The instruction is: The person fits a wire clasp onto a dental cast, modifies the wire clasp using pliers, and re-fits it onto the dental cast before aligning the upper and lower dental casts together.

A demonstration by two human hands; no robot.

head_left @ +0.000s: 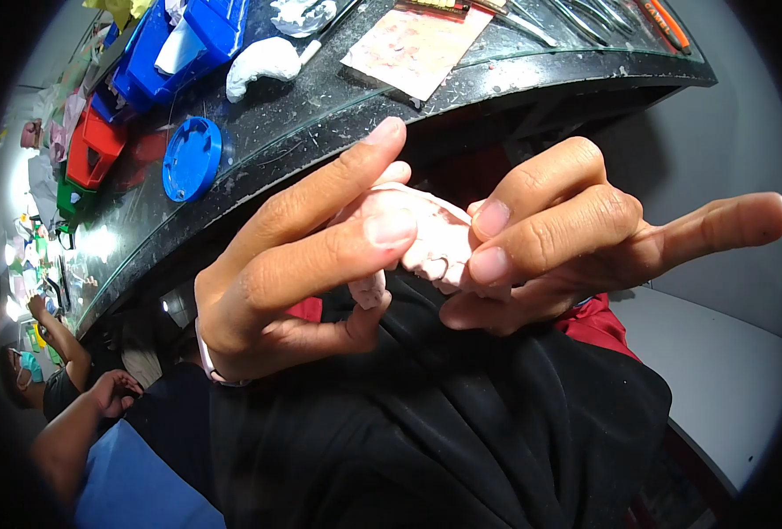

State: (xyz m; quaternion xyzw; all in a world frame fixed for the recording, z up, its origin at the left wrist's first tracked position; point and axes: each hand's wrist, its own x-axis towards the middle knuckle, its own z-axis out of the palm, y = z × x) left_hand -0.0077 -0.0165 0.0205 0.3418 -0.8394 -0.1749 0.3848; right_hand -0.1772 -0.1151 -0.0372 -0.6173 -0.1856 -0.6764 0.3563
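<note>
A pale pink-white dental cast [435, 236] with tooth shapes along its lower edge is held up between my two hands, in front of the table's edge. My left hand [294, 256] grips its left part, with fingers over the top and the thumb below. On the right side, my right hand [558, 238] pinches the cast between its fingers and thumb, one finger stretched out to the right. Part of the cast is hidden behind my fingers.
On the dark table [320, 115] lie a blue round lid [192, 159], a white plaster piece [266, 66], a stained sheet [417, 48], metal tools [576, 22], and blue [206, 40] and red bins [91, 150]. Other people sit at the lower left.
</note>
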